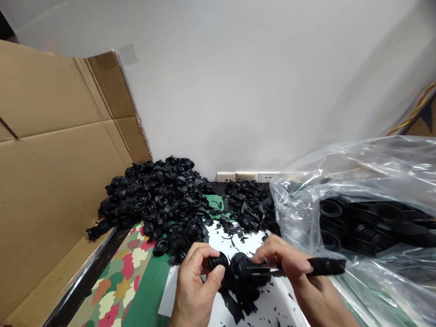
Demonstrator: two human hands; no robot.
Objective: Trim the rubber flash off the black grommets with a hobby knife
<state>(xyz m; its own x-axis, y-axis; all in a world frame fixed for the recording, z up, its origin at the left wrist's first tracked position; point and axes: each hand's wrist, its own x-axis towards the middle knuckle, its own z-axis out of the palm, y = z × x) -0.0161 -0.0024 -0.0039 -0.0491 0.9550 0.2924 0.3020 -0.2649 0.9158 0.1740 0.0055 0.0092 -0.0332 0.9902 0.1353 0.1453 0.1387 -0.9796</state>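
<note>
My left hand (pixel 195 281) is closed around a black ribbed rubber part (pixel 220 262), pinching it near the bottom middle of the view. My right hand (pixel 289 265) grips a black-handled cutting tool (pixel 323 266); its metal blade (pixel 262 270) lies against a second black rubber part (pixel 240 265) joined to the first. Black rubber trimmings (pixel 238 299) hang and lie below the hands on a white sheet (pixel 279 304). Both hands sit close together over this sheet.
A large heap of black ribbed rubber parts (pixel 156 204) lies behind my left hand, with a smaller pile of scraps (pixel 250 206) to its right. A clear plastic bag (pixel 357 181) holding more black parts fills the right. Cardboard (pixel 51 159) walls off the left. A patterned cloth (pixel 116 281) covers the table.
</note>
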